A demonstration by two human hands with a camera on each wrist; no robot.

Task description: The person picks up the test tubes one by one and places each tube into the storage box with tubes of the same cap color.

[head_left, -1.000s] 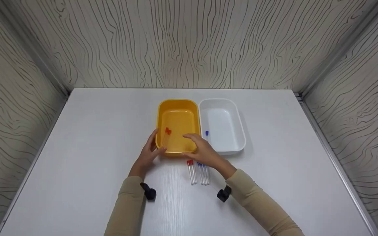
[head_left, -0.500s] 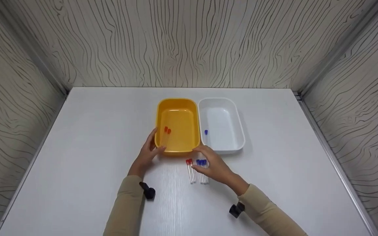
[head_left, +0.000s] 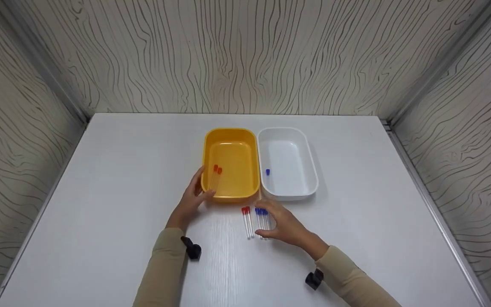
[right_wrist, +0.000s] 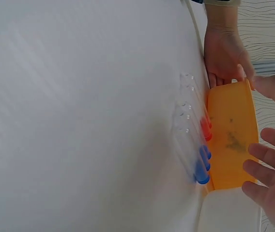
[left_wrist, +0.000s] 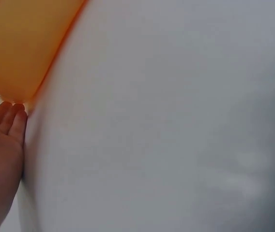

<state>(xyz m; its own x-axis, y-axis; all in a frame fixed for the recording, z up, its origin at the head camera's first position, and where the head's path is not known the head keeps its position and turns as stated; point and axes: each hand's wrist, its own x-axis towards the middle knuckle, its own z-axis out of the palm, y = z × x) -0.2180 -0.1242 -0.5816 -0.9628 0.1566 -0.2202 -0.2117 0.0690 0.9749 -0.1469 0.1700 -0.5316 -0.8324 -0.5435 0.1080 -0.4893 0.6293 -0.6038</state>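
Observation:
My left hand (head_left: pixel 189 204) holds the near left corner of a yellow tray (head_left: pixel 230 197), fingers along its outer side and thumb at the front rim. Two clear tubes with red caps (head_left: pixel 218 169) lie inside this tray. My right hand (head_left: pixel 286 224) is over the blue-capped tubes (head_left: pixel 261 218) on the table, thumb and fingers spread apart and nothing between them. Beside those, two red-capped tubes (head_left: pixel 247 221) lie side by side. In the right wrist view, the blue caps (right_wrist: pixel 203 166) show in front of the yellow tray, apart from the right fingers.
A white tray (head_left: pixel 312 164) stands against the yellow tray's right side, with a blue-capped tube (head_left: pixel 267 174) in its near left part. Both trays rest on a white table (head_left: pixel 143 157), with patterned panels (head_left: pixel 237 55) behind and at the sides.
My right hand has withdrawn from over the yellow tray, moving right and toward me, to above the blue-capped tubes. The left hand has stayed at the tray's corner.

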